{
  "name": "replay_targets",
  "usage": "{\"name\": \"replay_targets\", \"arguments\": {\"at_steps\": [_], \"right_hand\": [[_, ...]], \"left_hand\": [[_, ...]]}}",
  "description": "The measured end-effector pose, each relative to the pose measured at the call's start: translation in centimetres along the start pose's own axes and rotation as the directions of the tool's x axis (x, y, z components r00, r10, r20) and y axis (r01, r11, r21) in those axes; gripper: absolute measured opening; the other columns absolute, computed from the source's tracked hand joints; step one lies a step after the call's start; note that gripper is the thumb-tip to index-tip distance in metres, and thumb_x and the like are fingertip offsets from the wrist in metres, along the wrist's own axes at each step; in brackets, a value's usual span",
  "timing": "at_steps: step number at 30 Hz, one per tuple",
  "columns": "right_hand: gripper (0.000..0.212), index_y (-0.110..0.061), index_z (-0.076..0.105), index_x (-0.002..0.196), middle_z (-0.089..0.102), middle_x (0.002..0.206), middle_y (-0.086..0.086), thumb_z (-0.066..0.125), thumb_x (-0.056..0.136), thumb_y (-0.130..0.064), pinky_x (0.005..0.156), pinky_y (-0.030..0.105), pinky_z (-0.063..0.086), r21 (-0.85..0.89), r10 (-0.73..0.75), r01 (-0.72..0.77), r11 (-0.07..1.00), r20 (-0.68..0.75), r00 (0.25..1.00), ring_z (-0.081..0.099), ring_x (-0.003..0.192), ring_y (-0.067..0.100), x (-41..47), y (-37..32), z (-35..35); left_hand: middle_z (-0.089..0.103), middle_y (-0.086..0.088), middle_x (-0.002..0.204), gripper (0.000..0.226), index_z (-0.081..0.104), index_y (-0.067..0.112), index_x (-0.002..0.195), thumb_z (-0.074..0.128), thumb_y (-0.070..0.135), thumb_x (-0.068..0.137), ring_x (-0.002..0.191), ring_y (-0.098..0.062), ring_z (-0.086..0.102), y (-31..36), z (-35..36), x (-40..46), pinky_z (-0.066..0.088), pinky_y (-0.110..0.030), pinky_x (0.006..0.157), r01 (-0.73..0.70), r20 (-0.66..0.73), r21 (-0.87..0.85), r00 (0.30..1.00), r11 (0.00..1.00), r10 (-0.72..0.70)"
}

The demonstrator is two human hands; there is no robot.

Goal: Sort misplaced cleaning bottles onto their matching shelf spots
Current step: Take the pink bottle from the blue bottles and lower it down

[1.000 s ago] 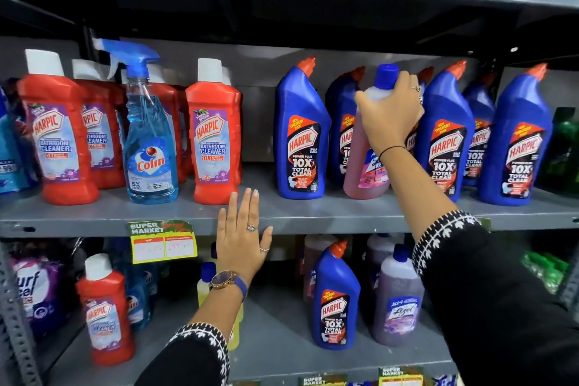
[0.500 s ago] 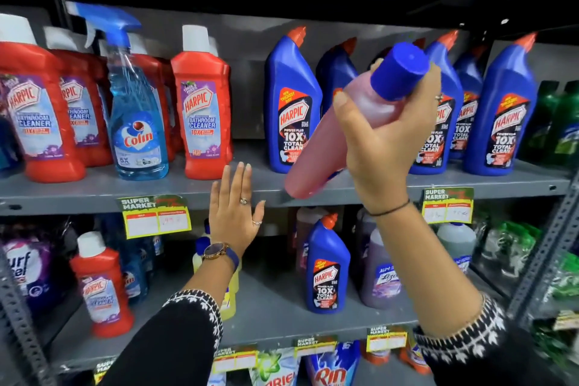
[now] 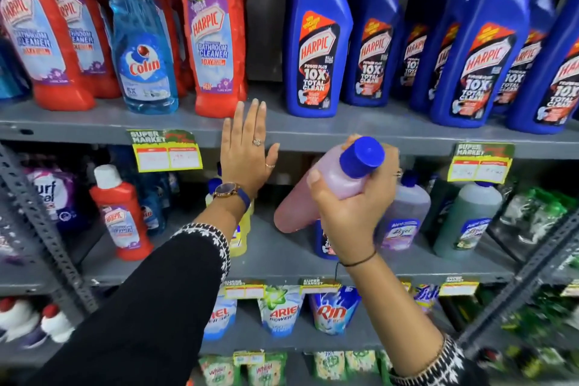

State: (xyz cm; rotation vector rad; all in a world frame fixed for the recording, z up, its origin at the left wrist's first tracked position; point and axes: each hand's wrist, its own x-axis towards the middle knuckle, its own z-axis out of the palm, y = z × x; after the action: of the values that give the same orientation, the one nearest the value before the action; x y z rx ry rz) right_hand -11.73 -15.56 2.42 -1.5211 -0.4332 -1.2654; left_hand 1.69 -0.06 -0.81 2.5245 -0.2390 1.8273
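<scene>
My right hand (image 3: 354, 213) grips a pink bottle (image 3: 297, 200) with a blue cap, tilted with its base pointing down-left, in front of the lower shelf. My left hand (image 3: 247, 150) is flat and open against the edge of the upper shelf (image 3: 360, 135), holding nothing. Blue Harpic toilet cleaner bottles (image 3: 316, 50) fill the right of the upper shelf and red Harpic bathroom cleaner bottles (image 3: 213, 34) the left. A blue Colin spray bottle (image 3: 142, 50) stands among the red ones. On the lower shelf stand a red Harpic bottle (image 3: 120, 216), a purple Lizol bottle (image 3: 404, 216) and a grey-green one (image 3: 466, 219).
A yellow bottle (image 3: 239, 235) and a blue Harpic bottle (image 3: 322, 241) on the lower shelf are partly hidden behind my arms. Detergent pouches (image 3: 282, 310) hang below. Price tags (image 3: 166, 150) clip to the shelf edges. A slotted metal upright (image 3: 40, 222) runs down the left.
My right hand has lifted the pink bottle off the upper shelf from among the blue Harpic bottles and carried it down, tilted, to the lower shelf's level. My left hand stayed on the shelf edge.
</scene>
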Motion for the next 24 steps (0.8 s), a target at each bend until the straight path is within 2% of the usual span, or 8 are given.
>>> {"name": "replay_targets", "arguments": {"at_steps": [5, 8, 10, 12, 15, 20, 24], "right_hand": [[0.048, -0.010, 0.052, 0.101, 0.052, 0.097, 0.002, 0.069, 0.062, -0.033, 0.080, 0.045, 0.047, -0.076, 0.044, -0.039, 0.996, 0.062, 0.997, 0.054, 0.086, 0.033, -2.7, 3.6, 2.0], [0.045, -0.018, 0.050, 0.099, 0.049, 0.096, -0.004, 0.067, 0.061, -0.036, 0.081, 0.044, 0.045, -0.116, 0.118, -0.106, 0.988, 0.097, 0.988, 0.051, 0.087, 0.025, -4.1, 6.1, 3.4], [0.043, -0.017, 0.049, 0.095, 0.045, 0.092, -0.006, 0.067, 0.061, -0.036, 0.078, 0.046, 0.044, -0.146, 0.158, -0.141, 0.979, 0.116, 0.981, 0.047, 0.084, 0.021, -5.0, 7.9, 4.4], [0.042, -0.015, 0.050, 0.093, 0.044, 0.090, -0.006, 0.068, 0.061, -0.036, 0.076, 0.048, 0.044, -0.172, 0.191, -0.167, 0.971, 0.136, 0.972, 0.046, 0.083, 0.020, -5.8, 9.6, 5.3], [0.041, -0.021, 0.046, 0.091, 0.041, 0.088, -0.008, 0.069, 0.060, -0.036, 0.075, 0.046, 0.044, -0.220, 0.237, -0.201, 0.955, 0.156, 0.959, 0.044, 0.081, 0.019, -6.6, 11.6, 6.5], [0.038, -0.012, 0.049, 0.081, 0.045, 0.080, 0.001, 0.074, 0.057, -0.026, 0.071, 0.053, 0.044, -0.315, 0.320, -0.262, 0.912, 0.150, 0.935, 0.048, 0.076, 0.030, -6.9, 13.9, 8.6], [0.042, -0.008, 0.049, 0.080, 0.053, 0.081, 0.011, 0.068, 0.058, -0.039, 0.074, 0.050, 0.044, -0.429, 0.404, -0.324, 0.843, 0.108, 0.908, 0.052, 0.078, 0.034, -6.9, 15.0, 10.2]], "left_hand": [[0.043, -0.016, 0.144, 0.064, 0.039, 0.000, 0.141, 0.045, 0.035, 0.088, 0.135, -0.037, 0.034, 0.1, 0.3, 0.0, 0.009, -0.040, 0.115, 0.001, -0.022, 0.013, 1.000, 1.000, -0.001], [0.043, -0.016, 0.144, 0.064, 0.038, 0.001, 0.142, 0.044, 0.036, 0.089, 0.135, -0.036, 0.032, -0.1, 0.6, -0.1, 0.007, -0.040, 0.116, -0.007, -0.036, 0.034, 0.999, 0.999, 0.008], [0.044, -0.015, 0.144, 0.063, 0.035, 0.002, 0.142, 0.043, 0.036, 0.090, 0.135, -0.035, 0.031, -0.2, 0.8, -0.1, 0.005, -0.039, 0.116, -0.005, -0.049, 0.055, 0.999, 0.998, 0.008], [0.044, -0.014, 0.144, 0.062, 0.032, 0.004, 0.143, 0.042, 0.037, 0.091, 0.135, -0.034, 0.029, -0.2, 1.0, -0.2, 0.006, -0.039, 0.116, -0.002, -0.061, 0.058, 0.998, 0.998, 0.005], [0.045, -0.013, 0.143, 0.059, 0.031, 0.005, 0.143, 0.038, 0.038, 0.094, 0.136, -0.032, 0.027, -0.2, 1.2, -0.2, 0.007, -0.039, 0.117, -0.003, -0.077, 0.054, 0.997, 0.999, 0.007], [0.046, -0.013, 0.143, 0.060, 0.032, 0.006, 0.143, 0.035, 0.040, 0.093, 0.137, -0.031, 0.027, -0.2, 1.6, -0.2, 0.007, -0.039, 0.117, 0.008, -0.087, 0.053, 0.996, 0.999, -0.003], [0.047, -0.011, 0.142, 0.057, 0.033, 0.007, 0.142, 0.023, 0.043, 0.098, 0.136, -0.031, 0.029, -0.3, 1.8, -0.1, 0.007, -0.040, 0.117, 0.004, -0.086, 0.063, 0.996, 0.998, 0.001]]}}
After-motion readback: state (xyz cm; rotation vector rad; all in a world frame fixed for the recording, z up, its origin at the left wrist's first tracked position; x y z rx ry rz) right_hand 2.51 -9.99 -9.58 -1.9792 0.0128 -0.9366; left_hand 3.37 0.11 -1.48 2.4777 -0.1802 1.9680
